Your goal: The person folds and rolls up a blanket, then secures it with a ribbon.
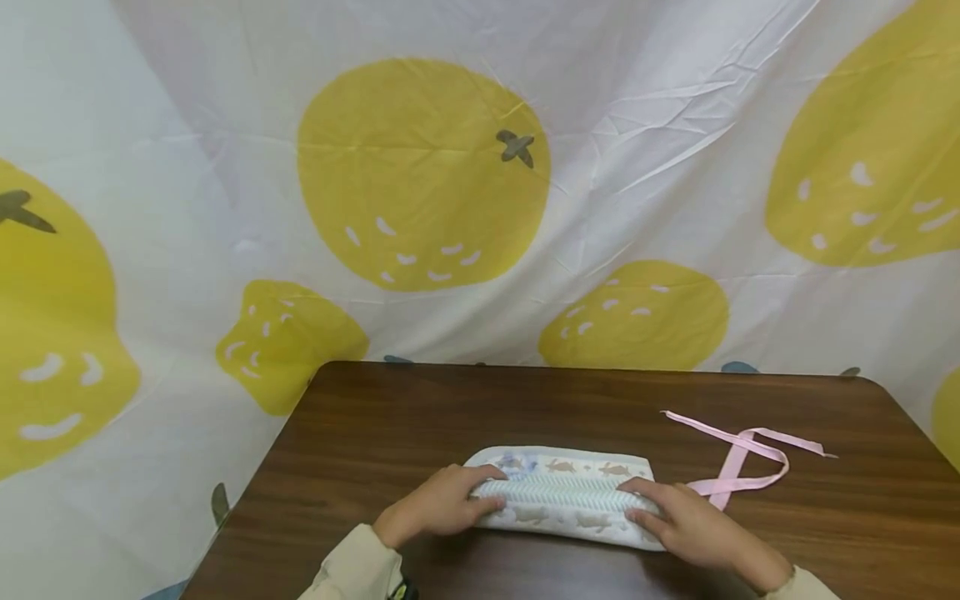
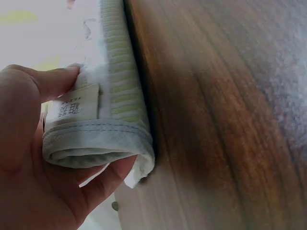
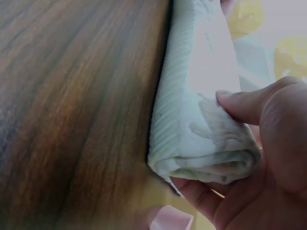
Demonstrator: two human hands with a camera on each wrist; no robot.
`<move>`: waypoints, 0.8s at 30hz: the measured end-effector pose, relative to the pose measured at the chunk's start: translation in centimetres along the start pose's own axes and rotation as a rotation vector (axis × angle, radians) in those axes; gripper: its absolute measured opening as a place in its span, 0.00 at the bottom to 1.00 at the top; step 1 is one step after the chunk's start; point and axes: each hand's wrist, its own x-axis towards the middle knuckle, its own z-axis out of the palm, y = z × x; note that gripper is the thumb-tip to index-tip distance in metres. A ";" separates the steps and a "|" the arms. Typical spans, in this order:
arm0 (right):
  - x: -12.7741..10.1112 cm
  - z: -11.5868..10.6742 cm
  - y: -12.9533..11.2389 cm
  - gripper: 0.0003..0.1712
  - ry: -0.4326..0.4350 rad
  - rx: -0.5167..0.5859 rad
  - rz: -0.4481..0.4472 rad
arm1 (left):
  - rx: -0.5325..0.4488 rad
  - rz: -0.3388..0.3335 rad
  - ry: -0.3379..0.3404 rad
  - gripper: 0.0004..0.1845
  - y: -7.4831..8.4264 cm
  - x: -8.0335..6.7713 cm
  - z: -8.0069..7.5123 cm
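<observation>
A white towel (image 1: 566, 493) with brown animal figures and a pale green ribbed band lies folded into a long roll across the front of the table. My left hand (image 1: 452, 498) grips its left end, thumb on top and fingers curled beneath. In the left wrist view a small printed label (image 2: 76, 104) shows near that stitched end. The right hand (image 1: 686, 518) holds the opposite end the same way; its thumb presses on an animal figure in the right wrist view, where the rolled layers (image 3: 216, 165) show at the end.
A pink ribbon (image 1: 738, 467) lies looped on the dark wooden table (image 1: 420, 408), just beyond the right hand. Behind the table's far edge hangs a white cloth (image 1: 585, 208) printed with large yellow fruit.
</observation>
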 end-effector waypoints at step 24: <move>1.4 1.3 0.0 0.14 0.145 -0.025 0.302 | -0.074 -0.271 0.237 0.32 0.2 0.7 1.5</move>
